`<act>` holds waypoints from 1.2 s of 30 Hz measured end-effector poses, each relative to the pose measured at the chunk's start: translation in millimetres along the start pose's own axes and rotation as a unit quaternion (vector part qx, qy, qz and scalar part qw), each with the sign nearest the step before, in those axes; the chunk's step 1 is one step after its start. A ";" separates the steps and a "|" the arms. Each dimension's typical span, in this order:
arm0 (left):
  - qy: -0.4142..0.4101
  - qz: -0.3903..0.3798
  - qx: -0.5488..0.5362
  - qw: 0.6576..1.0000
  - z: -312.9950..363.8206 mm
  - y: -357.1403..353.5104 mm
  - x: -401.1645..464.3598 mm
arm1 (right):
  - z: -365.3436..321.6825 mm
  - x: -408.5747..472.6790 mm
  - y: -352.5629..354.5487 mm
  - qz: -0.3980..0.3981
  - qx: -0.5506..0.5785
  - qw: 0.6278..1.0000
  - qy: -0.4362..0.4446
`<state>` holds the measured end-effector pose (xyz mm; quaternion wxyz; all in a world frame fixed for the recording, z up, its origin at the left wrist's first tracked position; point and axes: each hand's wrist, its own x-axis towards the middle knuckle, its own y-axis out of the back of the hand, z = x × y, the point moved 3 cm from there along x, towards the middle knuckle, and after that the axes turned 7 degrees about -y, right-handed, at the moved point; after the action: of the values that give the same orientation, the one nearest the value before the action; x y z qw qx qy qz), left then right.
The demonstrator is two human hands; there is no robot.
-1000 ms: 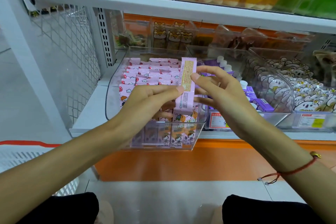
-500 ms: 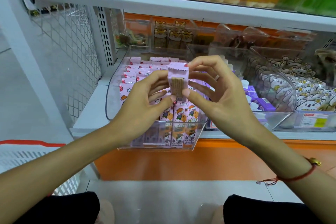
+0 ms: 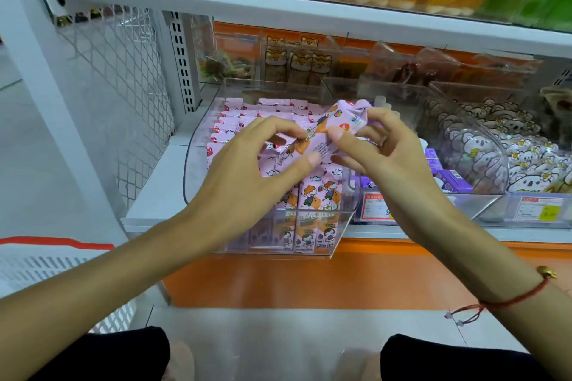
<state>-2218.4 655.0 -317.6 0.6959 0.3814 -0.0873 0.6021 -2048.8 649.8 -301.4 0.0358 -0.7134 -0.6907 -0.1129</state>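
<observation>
A pink snack packet (image 3: 328, 130) with a cartoon child printed on it lies tilted between both hands, just above a clear plastic bin (image 3: 198, 145) on the shelf. My left hand (image 3: 247, 164) pinches its lower left end with thumb and fingertips. My right hand (image 3: 380, 148) pinches its upper right part, thumb on the front. The bin is packed with several rows of the same pink packets (image 3: 318, 195), standing upright.
To the right, a second clear bin holds purple boxes (image 3: 445, 176) and a third holds koala-print packets (image 3: 501, 151). A white upper shelf (image 3: 278, 6) overhangs. A white mesh side panel (image 3: 123, 77) stands left. A white basket with a red rim (image 3: 46, 257) sits at lower left.
The packet was upright with its back showing, then turned end-on; now it lies tilted with its printed front up. Both hands have dropped slightly toward the bin.
</observation>
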 end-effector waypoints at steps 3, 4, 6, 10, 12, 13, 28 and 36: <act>0.063 -0.061 -0.108 0.990 -4.5 -3.8 2.1 | 2.1 2.0 0.5 -0.047 0.069 0.996 -0.021; 0.077 -0.075 -0.144 0.984 -5.4 -5.3 1.3 | 2.3 1.7 -0.2 -0.054 0.075 0.995 -0.022; 0.097 -0.090 -0.191 0.973 -6.8 -9.2 -0.2 | 1.5 0.2 -2.7 -0.065 0.048 0.997 -0.013; 0.094 -0.029 -0.247 0.964 -3.6 -10.8 0.7 | -0.9 -4.7 -11.1 -0.107 -0.035 0.993 0.021; 0.097 0.036 -0.253 0.962 -2.5 -10.3 0.8 | 3.4 -7.3 -16.0 -0.127 -0.066 0.989 0.020; 0.100 0.063 -0.253 0.960 -2.7 -9.8 0.0 | 5.8 -8.5 -18.3 -0.130 -0.078 0.988 0.025; -0.047 0.147 -0.051 0.987 5.3 46.8 19.0 | 3.5 29.5 -32.4 -0.030 -0.191 0.973 0.128; -0.030 0.126 0.063 0.990 -36.0 81.6 57.9 | 40.1 66.8 -66.5 -0.136 -0.485 0.856 0.119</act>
<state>-2289.3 721.2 -274.3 0.5862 0.4284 -0.1175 0.6775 -2109.0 726.2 -333.3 -0.2483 -0.5201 -0.6294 -0.5213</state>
